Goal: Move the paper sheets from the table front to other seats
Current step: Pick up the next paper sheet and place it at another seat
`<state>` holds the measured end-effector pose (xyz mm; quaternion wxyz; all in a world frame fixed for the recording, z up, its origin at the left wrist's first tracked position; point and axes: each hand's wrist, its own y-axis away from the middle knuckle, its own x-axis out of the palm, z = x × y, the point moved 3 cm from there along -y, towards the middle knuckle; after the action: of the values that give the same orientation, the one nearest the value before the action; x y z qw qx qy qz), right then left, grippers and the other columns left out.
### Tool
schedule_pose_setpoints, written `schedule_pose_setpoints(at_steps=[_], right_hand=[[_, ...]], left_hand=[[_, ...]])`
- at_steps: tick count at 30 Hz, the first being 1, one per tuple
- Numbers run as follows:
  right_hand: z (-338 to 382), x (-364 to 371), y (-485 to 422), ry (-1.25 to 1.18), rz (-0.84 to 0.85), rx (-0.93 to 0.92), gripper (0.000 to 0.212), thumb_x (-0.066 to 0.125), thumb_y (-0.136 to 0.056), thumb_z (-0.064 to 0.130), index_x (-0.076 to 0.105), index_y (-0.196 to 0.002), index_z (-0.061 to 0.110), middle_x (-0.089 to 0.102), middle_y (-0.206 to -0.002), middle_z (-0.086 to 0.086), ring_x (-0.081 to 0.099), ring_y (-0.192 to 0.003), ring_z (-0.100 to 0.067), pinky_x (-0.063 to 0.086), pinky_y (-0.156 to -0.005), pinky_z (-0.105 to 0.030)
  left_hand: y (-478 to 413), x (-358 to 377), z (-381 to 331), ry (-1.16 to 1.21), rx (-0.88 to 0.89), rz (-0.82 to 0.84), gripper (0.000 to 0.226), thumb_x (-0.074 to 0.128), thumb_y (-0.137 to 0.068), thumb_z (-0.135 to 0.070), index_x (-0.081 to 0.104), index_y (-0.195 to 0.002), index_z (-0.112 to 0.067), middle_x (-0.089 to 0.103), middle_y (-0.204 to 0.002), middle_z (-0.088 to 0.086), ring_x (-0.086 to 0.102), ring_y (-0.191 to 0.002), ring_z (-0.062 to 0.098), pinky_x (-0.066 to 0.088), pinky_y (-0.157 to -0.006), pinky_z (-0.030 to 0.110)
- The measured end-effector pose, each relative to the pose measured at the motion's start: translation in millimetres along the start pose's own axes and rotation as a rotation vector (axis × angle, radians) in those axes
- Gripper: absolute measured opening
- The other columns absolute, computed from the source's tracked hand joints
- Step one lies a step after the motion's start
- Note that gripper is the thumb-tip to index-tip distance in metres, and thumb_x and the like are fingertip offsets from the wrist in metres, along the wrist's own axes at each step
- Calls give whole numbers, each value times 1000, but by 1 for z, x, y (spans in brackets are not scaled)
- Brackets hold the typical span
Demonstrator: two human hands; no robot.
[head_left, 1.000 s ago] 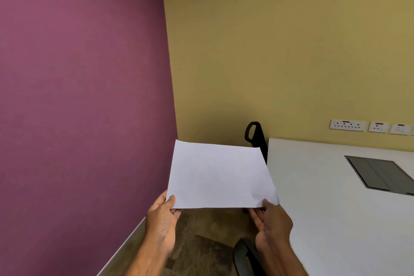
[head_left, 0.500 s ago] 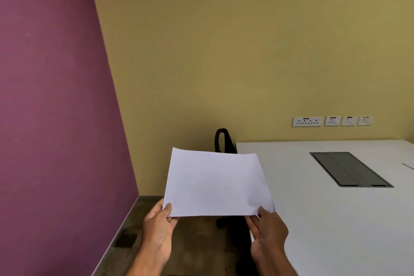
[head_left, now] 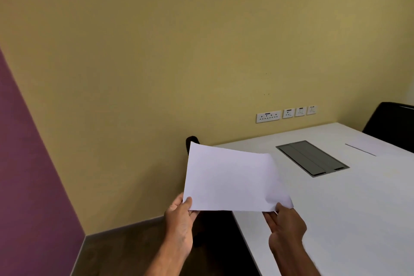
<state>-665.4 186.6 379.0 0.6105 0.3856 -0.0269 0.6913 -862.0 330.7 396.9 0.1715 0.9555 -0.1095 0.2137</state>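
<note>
Mid-carry, by the look of it: left hand (head_left: 180,222) pinching the near left corner of the paper sheet (head_left: 233,180), right hand (head_left: 285,226) pinching the right corner, sheet aloft over the table (head_left: 336,208) edge. Next, probably: lowering flat at a seat, opposite the second sheet (head_left: 364,147).

Both forearms reach forward from the near edge, bare. The left hand (head_left: 180,219) pinches the paper sheet (head_left: 233,181) at its near left corner, thumb on top. The right hand (head_left: 285,227) grips the near right corner the same way.
</note>
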Motion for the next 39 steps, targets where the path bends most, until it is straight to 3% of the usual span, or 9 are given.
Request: schedule_pose_setpoints(at_steps=[7,13,18,20,26,31,35,37,39], right_hand=[[-1,25,-56,-28,-133,-93,42,50,-85,-10,62,-124,0,67,-123,-19,69,-102,-35,55,-86,-42],[-2,50,-138,-33,-215,-153,40,49,-84,-10,64,-120,-1,66,-122,-22,66,-97,-31,55,-88,-43],[-10,67,-229,39,-257,-184,22,51,-84,-6,67,-83,9,68,-108,-14,66,-93,-30,56,-87,-42],[-11,70,-265,78,-274,-191,17,51,-84,-5,64,-78,5,67,-102,-12,64,-90,-28,56,-87,-43],[-21,80,-363,204,-305,-216,18,50,-83,-3,52,-66,2,54,-78,-10,46,-71,-24,53,-76,-37],[-45,85,-426,310,-326,-163,11,50,-78,-1,49,-76,-11,50,-77,-12,44,-70,-26,48,-72,-37],[-67,89,-470,367,-313,-135,15,51,-80,0,63,-74,6,66,-88,-11,60,-78,-30,56,-79,-44],[-79,88,-492,383,-311,-134,19,52,-80,0,69,-84,7,69,-95,-11,64,-83,-30,58,-81,-44],[-92,86,-515,402,-306,-137,17,53,-82,0,68,-89,3,68,-95,-10,62,-81,-28,58,-77,-40]], left_hand=[[-54,48,6,-40,-98,82,23,50,-99,0,65,-102,-17,78,-85,2,76,-75,19,59,-56,24],[-121,102,37,-128,-130,66,23,49,-100,-2,65,-98,-18,73,-97,5,70,-87,22,55,-61,26],[-196,150,88,-209,-140,-34,21,50,-101,-5,65,-113,-15,72,-105,9,69,-96,28,57,-72,33],[-219,167,109,-254,-145,-62,22,51,-100,-5,65,-114,-13,72,-104,9,69,-97,28,58,-76,35],[-278,203,160,-349,-115,-112,29,50,-96,6,66,-105,-17,71,-93,0,70,-85,20,56,-52,21],[-323,220,195,-380,-118,-116,35,47,-91,13,66,-104,-13,71,-94,1,70,-86,22,55,-50,20],[-359,229,226,-431,-116,-132,42,42,-88,17,65,-88,-19,70,-88,-1,69,-80,19,55,-48,21],[-377,231,245,-451,-118,-156,45,40,-86,18,66,-95,-18,72,-95,5,70,-79,22,55,-48,23],[-397,231,265,-483,-130,-192,50,41,-88,17,62,-122,-13,71,-111,14,70,-89,29,59,-57,30]])
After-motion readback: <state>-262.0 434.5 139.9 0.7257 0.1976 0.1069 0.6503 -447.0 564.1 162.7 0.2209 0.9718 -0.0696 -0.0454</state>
